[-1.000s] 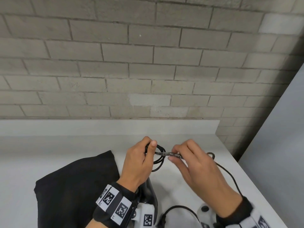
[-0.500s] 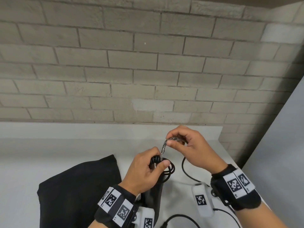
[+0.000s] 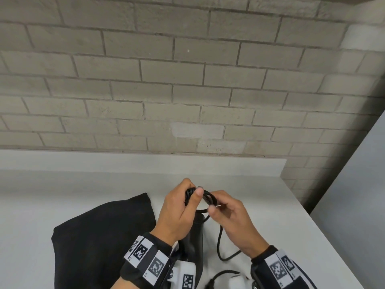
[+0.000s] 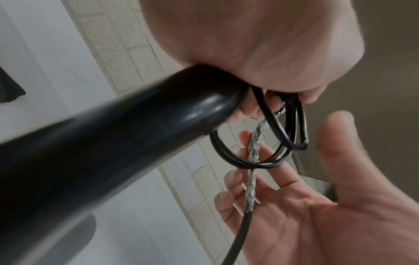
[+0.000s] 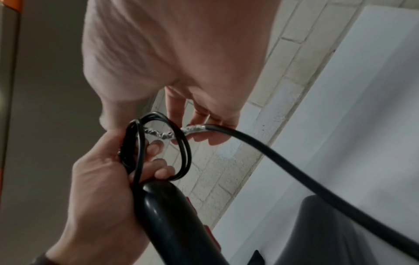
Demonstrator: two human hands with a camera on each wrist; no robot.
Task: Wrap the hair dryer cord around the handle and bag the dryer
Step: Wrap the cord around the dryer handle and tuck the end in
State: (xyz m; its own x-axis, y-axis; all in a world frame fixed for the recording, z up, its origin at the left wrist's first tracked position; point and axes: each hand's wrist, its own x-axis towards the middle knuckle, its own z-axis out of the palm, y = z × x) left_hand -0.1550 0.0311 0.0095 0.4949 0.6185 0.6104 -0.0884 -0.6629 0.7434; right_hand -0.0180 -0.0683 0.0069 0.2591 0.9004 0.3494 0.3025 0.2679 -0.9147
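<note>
Nearest me, along the near edge of the counter, a slack run of cord loops across the white surface and climbs toward my hands. The black bag lies flat toward the near left, its mouth not visible from here. Just beyond, my left hand grips the end of the hair dryer handle, fingers curled round it and trapping several finished coils against it, thumb pressed on top. My right hand is immediately beside it, fingers pinching the cord at its frayed silver stretch, which runs through the coils. Past the hands the counter runs bare to the brick wall.

I judge I am mid-wrap: some turns are on, much cord is still loose. Next I should carry the pinched cord round the handle again, keeping tension while my left thumb holds the earlier loops from springing off. Bagging waits until the slack is gone.
</note>
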